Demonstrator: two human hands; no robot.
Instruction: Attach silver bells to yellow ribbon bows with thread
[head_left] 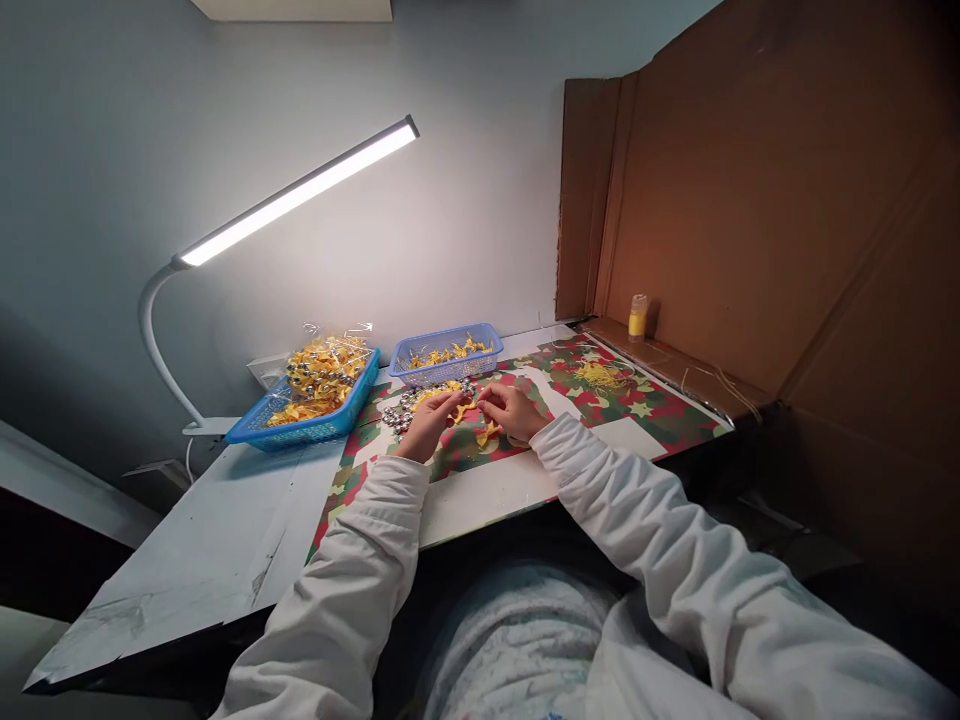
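My left hand (429, 424) and my right hand (514, 410) face each other over the patterned sheet, fingertips close together. Both are closed in a pinch; whatever they hold is too small to make out. Silvery beads (399, 413) lie just left of my left hand. Behind the fingers is a small heap of yellow pieces (448, 388), partly hidden by my left hand. Below the fingertips, beside my right hand, lies another yellow piece (487, 434).
A blue basket (352, 415) with a bag of yellow and silver pieces stands left, under a lit lamp (300, 195). Behind my hands is a lilac basket (446, 372) of yellow pieces. Yellow strands (600, 375), a small bottle (637, 318) and a cardboard wall (750, 200) are right.
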